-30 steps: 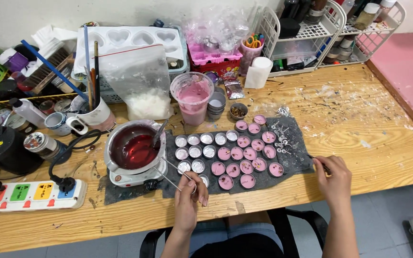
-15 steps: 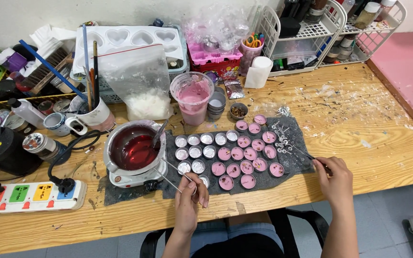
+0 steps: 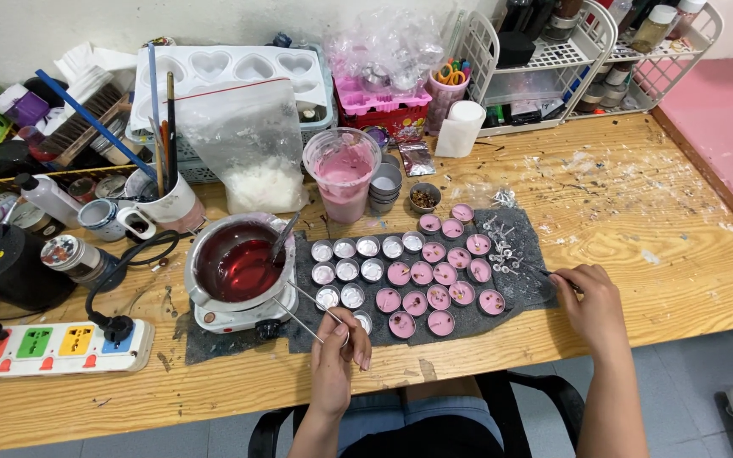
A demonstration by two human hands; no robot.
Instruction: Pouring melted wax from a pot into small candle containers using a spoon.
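The left hand (image 3: pixel 337 352) pinches long metal tweezers (image 3: pixel 311 307) over the near row of small tealight cups (image 3: pixel 400 276) on the dark mat (image 3: pixel 529 233); the right hand (image 3: pixel 591 297), fingers closed on a thin dark tool, rests beside loose wick tabs (image 3: pixel 502 246), steadying for precise placing on the desk (image 3: pixel 638 212).

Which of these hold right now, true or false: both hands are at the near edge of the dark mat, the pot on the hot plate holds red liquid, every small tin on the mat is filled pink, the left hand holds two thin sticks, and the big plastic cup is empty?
1. Both hands are at the near edge of the dark mat. True: left hand, right hand.
2. The pot holds red liquid. True.
3. Every small tin is filled pink. False: the left-side tins look white or unfilled; the pink tins sit to the right.
4. The left hand holds two thin sticks. True.
5. The big plastic cup is empty. False: it holds pink contents.
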